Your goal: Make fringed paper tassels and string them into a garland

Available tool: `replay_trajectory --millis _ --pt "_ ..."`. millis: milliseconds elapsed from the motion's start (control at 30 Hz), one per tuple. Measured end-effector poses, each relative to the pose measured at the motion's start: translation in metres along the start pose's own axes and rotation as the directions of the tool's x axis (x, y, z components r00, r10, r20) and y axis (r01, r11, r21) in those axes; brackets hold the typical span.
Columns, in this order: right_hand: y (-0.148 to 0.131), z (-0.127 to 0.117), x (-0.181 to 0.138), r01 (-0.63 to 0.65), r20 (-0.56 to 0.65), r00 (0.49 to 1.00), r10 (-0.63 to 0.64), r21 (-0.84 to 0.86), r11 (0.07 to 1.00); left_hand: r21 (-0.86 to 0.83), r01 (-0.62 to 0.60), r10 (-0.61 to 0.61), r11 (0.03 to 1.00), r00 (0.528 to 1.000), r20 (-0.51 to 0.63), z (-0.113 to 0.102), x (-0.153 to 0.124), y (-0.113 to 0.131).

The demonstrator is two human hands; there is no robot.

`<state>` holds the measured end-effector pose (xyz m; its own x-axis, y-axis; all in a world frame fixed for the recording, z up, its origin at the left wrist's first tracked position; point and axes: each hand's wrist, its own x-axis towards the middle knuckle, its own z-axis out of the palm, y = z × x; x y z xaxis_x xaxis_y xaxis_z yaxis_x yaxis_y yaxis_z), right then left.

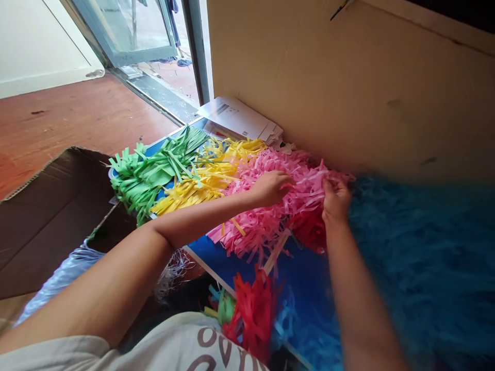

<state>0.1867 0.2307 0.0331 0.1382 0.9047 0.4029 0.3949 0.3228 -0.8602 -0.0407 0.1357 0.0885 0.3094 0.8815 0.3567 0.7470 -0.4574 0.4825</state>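
A big heap of pink paper fringe lies across the blue board. My right hand pinches the fringe at its right end, thumb against the fingers. Over the middle of the same heap is my left hand, its fingers curled in toward the strips; what they grip, if anything, is hidden. Red fringe shows beneath the pink, beside my right wrist. To the left lie a yellow fringe bunch and a green fringe bunch.
Blue fringe fills the right side, blurred. Another red bunch hangs by my shirt at the board's near edge. White papers lie against the wall. A cardboard box stands at left, near an open glass door.
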Motion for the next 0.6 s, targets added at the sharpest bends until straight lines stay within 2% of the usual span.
replay_trajectory --millis 67,133,167,200,267,333,367,400,433,533,600 --pt "-0.002 -0.005 0.002 -0.015 -0.062 0.998 0.009 -0.103 0.995 0.117 0.087 -0.100 0.989 0.989 0.110 0.002 0.015 -0.002" --pt "-0.009 -0.011 0.002 -0.005 -0.115 0.993 -0.027 -0.263 0.965 0.250 0.097 -0.164 0.963 0.950 0.266 0.004 0.024 -0.007" --pt "-0.014 -0.012 -0.001 0.040 -0.104 0.991 -0.082 -0.357 0.933 0.295 0.078 -0.176 0.952 0.931 0.321 0.006 0.025 -0.010" --pt "-0.021 -0.011 -0.005 0.115 -0.051 0.987 -0.153 -0.447 0.887 0.324 0.057 -0.174 0.944 0.923 0.342 0.008 0.025 -0.015" --pt "-0.036 -0.003 -0.019 0.337 0.184 0.941 -0.283 -0.548 0.766 0.359 0.041 -0.161 0.933 0.936 0.312 0.012 0.021 -0.025" --pt "-0.046 0.011 -0.031 0.545 0.473 0.823 -0.316 -0.498 0.674 0.388 0.051 -0.167 0.920 0.948 0.270 0.015 0.016 -0.036" --pt "-0.047 0.018 -0.034 0.603 0.572 0.763 -0.301 -0.462 0.650 0.394 0.068 -0.180 0.917 0.950 0.255 0.015 0.014 -0.042" --pt "-0.046 0.024 -0.035 0.619 0.617 0.738 -0.273 -0.457 0.639 0.395 0.091 -0.202 0.914 0.947 0.250 0.013 0.012 -0.047" --pt "-0.043 0.029 -0.032 0.595 0.610 0.756 -0.238 -0.490 0.637 0.396 0.117 -0.230 0.911 0.941 0.250 0.010 0.010 -0.053" --pt "-0.032 0.029 -0.015 0.370 0.409 0.906 -0.112 -0.634 0.679 0.411 0.179 -0.299 0.894 0.921 0.249 -0.004 0.006 -0.067" --pt "-0.032 0.025 -0.009 0.293 0.288 0.949 -0.130 -0.646 0.705 0.411 0.210 -0.314 0.887 0.928 0.202 -0.012 0.003 -0.075"
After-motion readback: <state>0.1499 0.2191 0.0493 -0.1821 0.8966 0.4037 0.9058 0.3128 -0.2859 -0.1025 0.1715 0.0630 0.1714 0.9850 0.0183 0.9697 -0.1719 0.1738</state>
